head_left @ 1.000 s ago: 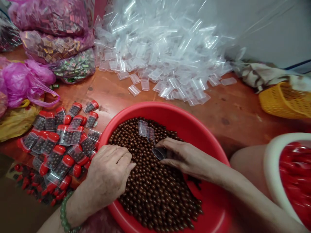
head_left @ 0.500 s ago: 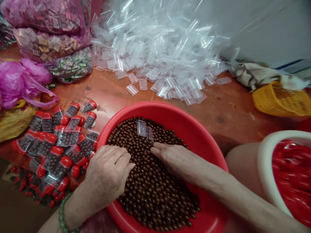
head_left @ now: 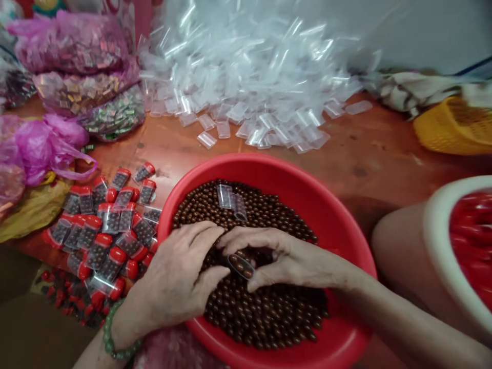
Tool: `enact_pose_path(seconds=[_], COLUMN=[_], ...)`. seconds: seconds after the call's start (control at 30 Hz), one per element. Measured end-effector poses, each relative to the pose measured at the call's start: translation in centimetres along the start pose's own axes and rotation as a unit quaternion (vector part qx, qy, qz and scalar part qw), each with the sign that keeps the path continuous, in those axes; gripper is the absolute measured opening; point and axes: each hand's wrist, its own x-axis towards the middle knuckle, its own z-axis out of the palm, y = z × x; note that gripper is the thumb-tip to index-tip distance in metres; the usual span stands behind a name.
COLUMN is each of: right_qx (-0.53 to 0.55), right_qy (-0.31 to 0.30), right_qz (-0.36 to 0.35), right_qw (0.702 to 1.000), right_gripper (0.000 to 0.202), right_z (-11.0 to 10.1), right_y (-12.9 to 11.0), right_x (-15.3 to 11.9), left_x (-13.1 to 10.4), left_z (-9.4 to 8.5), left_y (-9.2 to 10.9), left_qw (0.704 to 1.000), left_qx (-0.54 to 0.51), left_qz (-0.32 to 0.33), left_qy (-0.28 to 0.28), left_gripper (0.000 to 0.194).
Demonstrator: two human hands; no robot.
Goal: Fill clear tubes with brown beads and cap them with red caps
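A red basin holds a mass of small shiny brown balls. Above them, my right hand grips a clear plastic case between thumb and fingers. Its oval open end faces me and brown balls show inside. My left hand, a green bead bracelet on its wrist, hovers at the basin's left side. Its thumb and fingers are apart, close to the right fingertips, with nothing visibly held. Two clear plastic cases lie on the balls towards the back.
Left of the basin lie several filled cases with red caps. A large heap of clear empty cases covers the table's back. Pink bags stand back left. At right are a pale bucket of red pieces and a yellow basket.
My right hand has lifted from the balls and moved left, now showing a case with balls inside. My left hand has moved right and its thumb has spread. The view has shifted slightly.
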Motion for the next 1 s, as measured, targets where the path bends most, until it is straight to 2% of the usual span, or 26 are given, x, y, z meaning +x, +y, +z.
enact_pose_path(seconds=[0.13, 0.27, 0.37, 0.43, 0.5, 0.57, 0.67, 0.8, 1.0], right_qx=[-0.019, -0.072, -0.091, -0.099, -0.103, -0.11, -0.144, -0.19, -0.216], right_qy=[0.026, 0.058, 0.069, 0.061, 0.051, 0.057, 0.091, 0.148, 0.166], right_qz=[-0.067, -0.072, -0.065, -0.064, -0.065, -0.07, -0.088, -0.111, -0.144], right_qw=[0.997, 0.993, 0.991, 0.991, 0.991, 0.99, 0.981, 0.964, 0.951], right_gripper=[0.04, 0.04, 0.039, 0.038, 0.038, 0.038, 0.037, 0.037, 0.028], right_z=[-0.3, -0.4, -0.4, -0.3, -0.2, 0.0, 0.5, 1.1, 1.4], right_y=[-0.6, -0.9, -1.0, -1.1, -1.2, -1.5, -2.3, -3.6, -4.3], right_x=[-0.1, -0.7, -1.0, -1.2, -1.2, -1.3, -1.6, -1.9, -1.6], left_x=[0.4, 0.8, 1.0, 1.2, 1.3, 1.3, 1.3, 1.4, 1.4], left_z=[0.4, 1.4, 1.4, 1.2, 0.9, 0.8, 0.8, 0.6, 0.6], left_y=[0.6, 0.6, 0.7, 0.8, 0.8, 0.7, 0.4, 0.5, 0.5], left_qw=[0.988, 0.981, 0.978, 0.971, 0.954, 0.929, 0.899, 0.897, 0.857], left_qx=[-0.125, -0.171, -0.188, -0.213, -0.256, -0.314, -0.384, -0.402, -0.478], left_qz=[-0.046, -0.064, -0.06, -0.071, -0.099, -0.132, -0.151, -0.142, -0.145], left_qy=[-0.077, -0.063, -0.063, -0.084, -0.117, -0.146, -0.148, -0.12, -0.131], left_gripper=[0.07, 0.077, 0.067, 0.051, 0.031, 0.019, 0.018, 0.011, 0.008])
